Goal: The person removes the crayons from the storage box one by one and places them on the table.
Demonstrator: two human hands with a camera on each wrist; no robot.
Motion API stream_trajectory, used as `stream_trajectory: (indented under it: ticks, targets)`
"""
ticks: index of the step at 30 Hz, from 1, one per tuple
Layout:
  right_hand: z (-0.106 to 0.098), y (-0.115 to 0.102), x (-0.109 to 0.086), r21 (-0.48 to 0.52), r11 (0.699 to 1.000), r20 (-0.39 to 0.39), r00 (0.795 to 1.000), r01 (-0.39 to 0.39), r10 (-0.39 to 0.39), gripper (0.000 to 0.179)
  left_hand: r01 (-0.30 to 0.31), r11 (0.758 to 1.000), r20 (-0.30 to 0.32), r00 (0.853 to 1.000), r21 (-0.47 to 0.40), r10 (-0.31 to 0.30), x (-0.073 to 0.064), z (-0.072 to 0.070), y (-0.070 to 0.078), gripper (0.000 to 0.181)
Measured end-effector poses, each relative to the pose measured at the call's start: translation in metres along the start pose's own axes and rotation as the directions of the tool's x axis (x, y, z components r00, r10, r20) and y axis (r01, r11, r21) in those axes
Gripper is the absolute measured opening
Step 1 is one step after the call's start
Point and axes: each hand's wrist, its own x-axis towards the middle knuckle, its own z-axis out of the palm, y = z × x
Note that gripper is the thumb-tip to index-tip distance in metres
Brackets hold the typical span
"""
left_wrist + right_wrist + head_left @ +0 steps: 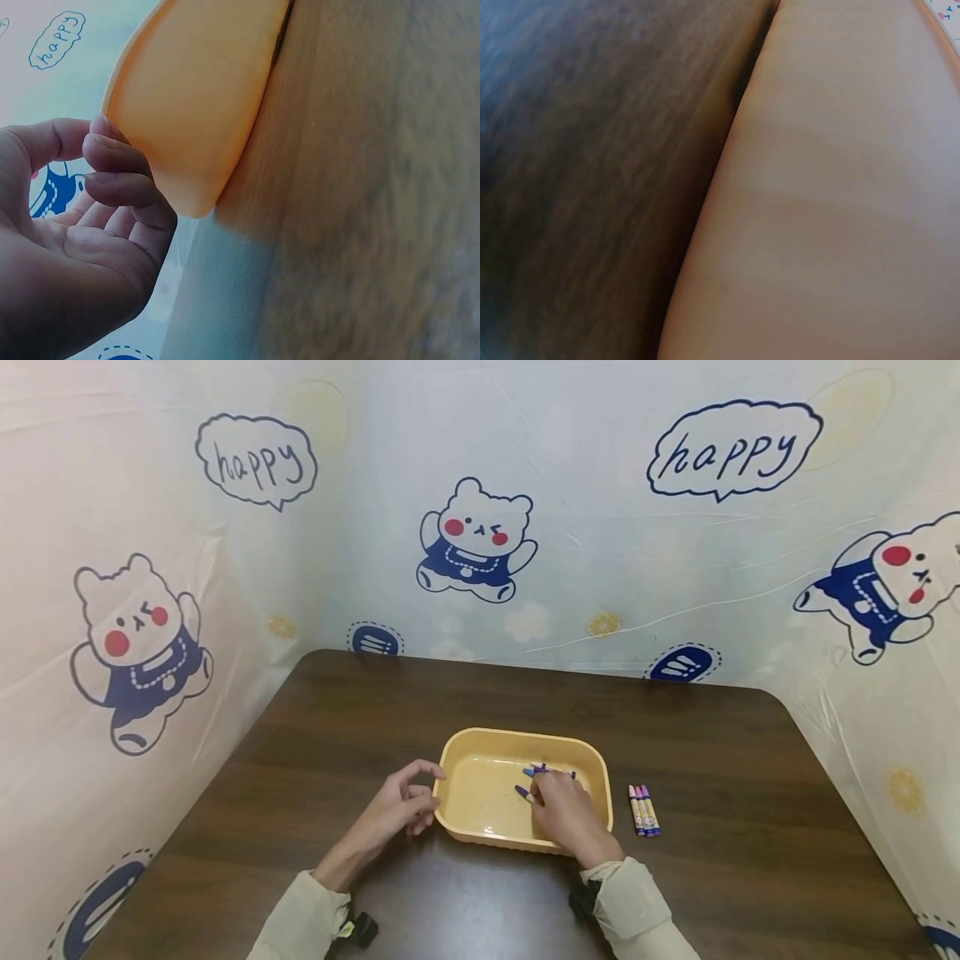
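A yellow plastic tray sits on the dark wooden table. My left hand pinches its left rim; the left wrist view shows the fingertips at that edge. Inside the tray's right half is my right hand, its fingers curled around a dark-tipped crayon that sticks out to the left. More crayons lie just beyond that hand, partly covered by it. The right wrist view holds only the tray's outer wall and the table, without the hand.
To the right of the tray, three crayons lie side by side on the table. Patterned cloth with bears and "happy" bubbles hangs around the back and sides.
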Motion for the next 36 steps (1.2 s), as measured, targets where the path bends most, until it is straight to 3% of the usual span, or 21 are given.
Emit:
stream_trajectory:
  ticks: [14, 36]
  targets:
    - [-0.005, -0.004, 0.001, 0.006, 1.000, 0.003, 1.000, -0.005, 0.005, 0.005, 0.006, 1.000, -0.004, 1.000, -0.002, -0.006, -0.001, -0.001, -0.001, 0.039]
    - [-0.022, -0.009, -0.003, -0.006, 0.998, -0.092, 0.994, 0.056, -0.056, 0.008, 0.012, 1.000, -0.005, 1.000, 0.002, -0.012, -0.001, 0.000, 0.000, 0.037]
